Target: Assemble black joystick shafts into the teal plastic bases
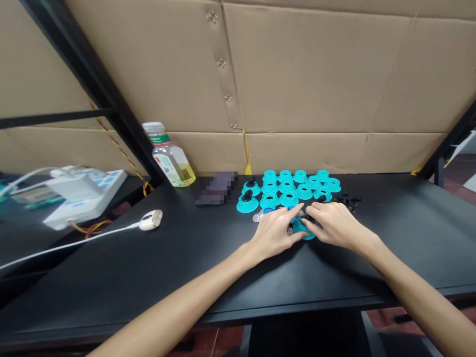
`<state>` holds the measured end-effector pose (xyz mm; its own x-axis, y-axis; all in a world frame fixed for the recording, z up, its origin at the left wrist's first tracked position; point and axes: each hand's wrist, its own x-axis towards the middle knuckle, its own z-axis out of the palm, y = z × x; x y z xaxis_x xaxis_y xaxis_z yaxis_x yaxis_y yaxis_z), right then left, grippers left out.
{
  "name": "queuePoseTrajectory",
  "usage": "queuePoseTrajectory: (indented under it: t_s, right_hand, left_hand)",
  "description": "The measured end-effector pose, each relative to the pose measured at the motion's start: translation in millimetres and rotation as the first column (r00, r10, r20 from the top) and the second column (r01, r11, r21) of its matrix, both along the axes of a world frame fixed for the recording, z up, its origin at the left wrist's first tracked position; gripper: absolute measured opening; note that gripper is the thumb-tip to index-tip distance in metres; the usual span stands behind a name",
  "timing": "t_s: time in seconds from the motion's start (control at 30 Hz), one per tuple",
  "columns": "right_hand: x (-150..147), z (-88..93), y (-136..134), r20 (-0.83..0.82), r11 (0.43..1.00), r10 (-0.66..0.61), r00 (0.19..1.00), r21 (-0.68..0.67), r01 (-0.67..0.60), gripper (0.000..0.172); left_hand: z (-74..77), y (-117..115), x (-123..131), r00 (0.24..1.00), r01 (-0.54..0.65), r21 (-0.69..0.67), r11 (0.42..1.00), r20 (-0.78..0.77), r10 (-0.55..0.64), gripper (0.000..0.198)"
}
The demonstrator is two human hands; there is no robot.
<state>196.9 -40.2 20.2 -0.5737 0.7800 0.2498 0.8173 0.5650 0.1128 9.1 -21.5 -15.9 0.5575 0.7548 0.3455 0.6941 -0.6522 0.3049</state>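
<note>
My left hand (274,231) grips a turquoise flared ring (307,235) between thumb and fingers, just above the black tabletop. Over the same ring, my right hand (333,221) is bent with its thumb and fingers pinched at the top. Something dark shows there, but the fingers hide most of it. Behind my hands stand several more turquoise rings (268,203) in rows. Two at the left, including the front one (247,205), carry black knob-like pieces. Small black parts (349,203) lie in a pile beyond my right hand. Clear discs (257,217) and blue pieces (268,211) are partly covered by my left hand.
A bottle of yellow liquid (174,166) and a dark, blurred flat object (217,189) stand near the cardboard wall (305,74). A white cable with a pale plug-like end (150,220) crosses the left side. Farther left is a white power strip (85,196).
</note>
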Motion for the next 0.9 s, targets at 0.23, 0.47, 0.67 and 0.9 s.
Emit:
queuePoseTrajectory:
  t_s: [0.23, 0.47, 0.67, 0.9]
  right_hand:
    - [-6, -3.0, 2, 0.071, 0.998, -0.035, 0.997, 0.052, 0.032, 0.041]
    - [-10, -5.3, 6, 0.074, 0.995, -0.066, 0.995, 0.074, 0.061, 0.043]
    - [-19, -4.5, 7, 0.036, 0.98, -0.192, 0.981, 0.064, 0.19, 0.046]
    - [-20, -6.8, 6, -0.006, 0.962, -0.265, 0.964, 0.063, 0.264, 0.054]
  left_hand:
    - [2.4, 0, 2, 0.999, -0.012, -0.015, 1.0, 0.037, 0.013, 0.066]
    - [5.2, 0, 3, 0.994, -0.049, -0.117, 0.992, 0.095, 0.06, 0.068]
    - [7.0, 0, 3, 0.99, -0.086, -0.15, 0.985, 0.097, 0.101, 0.075]
    - [7.1, 1, 4, 0.986, -0.097, -0.204, 0.974, 0.117, 0.123, 0.078]
